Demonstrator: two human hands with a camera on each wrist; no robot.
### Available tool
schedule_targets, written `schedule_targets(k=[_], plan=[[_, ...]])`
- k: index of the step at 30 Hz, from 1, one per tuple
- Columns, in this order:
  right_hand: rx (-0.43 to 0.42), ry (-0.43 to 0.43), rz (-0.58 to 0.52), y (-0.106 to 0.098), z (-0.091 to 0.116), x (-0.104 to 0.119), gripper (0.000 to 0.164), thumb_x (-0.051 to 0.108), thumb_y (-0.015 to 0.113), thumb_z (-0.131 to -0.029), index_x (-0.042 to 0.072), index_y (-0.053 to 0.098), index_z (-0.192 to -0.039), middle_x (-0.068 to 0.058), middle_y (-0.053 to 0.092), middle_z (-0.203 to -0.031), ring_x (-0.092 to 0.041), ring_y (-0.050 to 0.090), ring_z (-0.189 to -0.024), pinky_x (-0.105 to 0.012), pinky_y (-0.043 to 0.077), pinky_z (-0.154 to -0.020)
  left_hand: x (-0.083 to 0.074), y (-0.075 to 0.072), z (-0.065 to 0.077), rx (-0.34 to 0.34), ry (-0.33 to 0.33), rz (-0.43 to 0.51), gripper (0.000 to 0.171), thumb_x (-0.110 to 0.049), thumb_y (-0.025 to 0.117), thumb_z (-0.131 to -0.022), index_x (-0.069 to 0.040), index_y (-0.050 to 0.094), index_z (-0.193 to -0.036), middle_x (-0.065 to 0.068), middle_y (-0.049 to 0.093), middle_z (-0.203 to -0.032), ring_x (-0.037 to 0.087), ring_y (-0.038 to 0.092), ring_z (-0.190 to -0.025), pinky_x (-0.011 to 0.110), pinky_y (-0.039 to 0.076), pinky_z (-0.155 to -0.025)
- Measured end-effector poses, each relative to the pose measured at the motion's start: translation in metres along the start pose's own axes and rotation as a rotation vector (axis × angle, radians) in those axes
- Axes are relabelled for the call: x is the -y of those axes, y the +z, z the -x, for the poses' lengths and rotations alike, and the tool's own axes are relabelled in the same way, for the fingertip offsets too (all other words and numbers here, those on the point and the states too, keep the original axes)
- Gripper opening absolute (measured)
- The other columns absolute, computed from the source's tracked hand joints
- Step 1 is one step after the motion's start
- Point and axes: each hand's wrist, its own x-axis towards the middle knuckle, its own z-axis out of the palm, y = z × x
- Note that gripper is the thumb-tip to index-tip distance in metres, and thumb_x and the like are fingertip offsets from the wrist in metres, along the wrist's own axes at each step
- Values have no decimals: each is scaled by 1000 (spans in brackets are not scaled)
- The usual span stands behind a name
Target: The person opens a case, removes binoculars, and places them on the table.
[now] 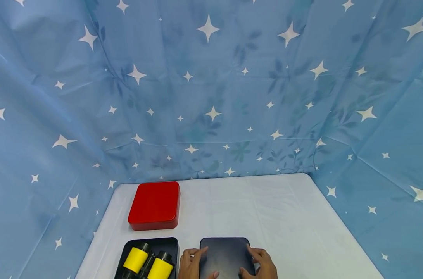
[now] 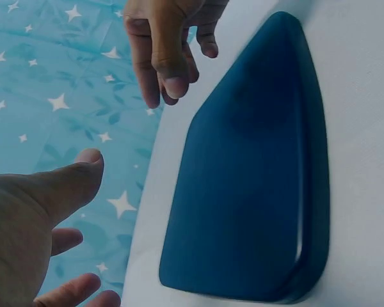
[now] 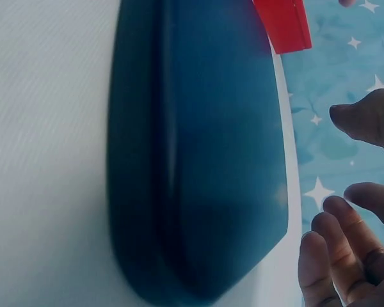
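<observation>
A dark blue, flat box or lid (image 1: 227, 255) with rounded corners lies on the white table, low in the head view. Over its left edge is my left hand (image 1: 190, 265), fingers spread and thumb apart. On the opposite edge my right hand (image 1: 261, 265) takes a similar pose. Both wrist views show loose, separated fingers around the dark blue box (image 2: 249, 173), with nothing gripped. Whether any fingertip touches it, I cannot tell. Left of my left hand, black and yellow binoculars (image 1: 135, 259) lie in an open dark tray (image 1: 174, 245).
A red tin (image 1: 155, 203) with a smooth lid sits behind the tray. White cloth covers the table (image 1: 267, 209). Blue curtains (image 1: 211, 89) with white stars enclose its back and sides.
</observation>
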Motion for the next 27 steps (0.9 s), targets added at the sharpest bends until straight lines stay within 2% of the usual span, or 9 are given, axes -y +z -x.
schedule_targets(k=[5,11,17,27], plan=[[-9,-47,-43,4,-2,5,70,28,91,-66,13,67,-130,-6,61,-111,-7,59,-79,-18,46,-53,-6,-15,2,-19,-8,1,72,-67,75,-75,-21,63,-130,5,49,-116,16,44,-97,30,46,-74],[-60,-103,-79,8,-3,8,72,25,92,-64,14,67,-131,-5,59,-110,-5,57,-76,-19,44,-51,-7,-26,1,-19,-80,-55,75,-67,78,-69,-26,62,-130,4,50,-119,18,46,-98,36,49,-77],[-43,-97,-105,10,-6,16,74,24,92,-64,17,65,-133,-7,57,-111,-6,55,-77,-20,44,-52,0,-33,1,-62,-117,-55,76,-63,84,-66,-26,63,-129,4,50,-118,17,46,-97,35,50,-78],[-26,-131,-141,16,-8,27,74,25,92,-63,20,65,-132,-8,58,-110,-5,55,-76,-20,44,-52,13,-47,0,-97,-176,-46,74,-60,85,-66,-26,64,-129,5,50,-118,18,45,-99,35,49,-78]])
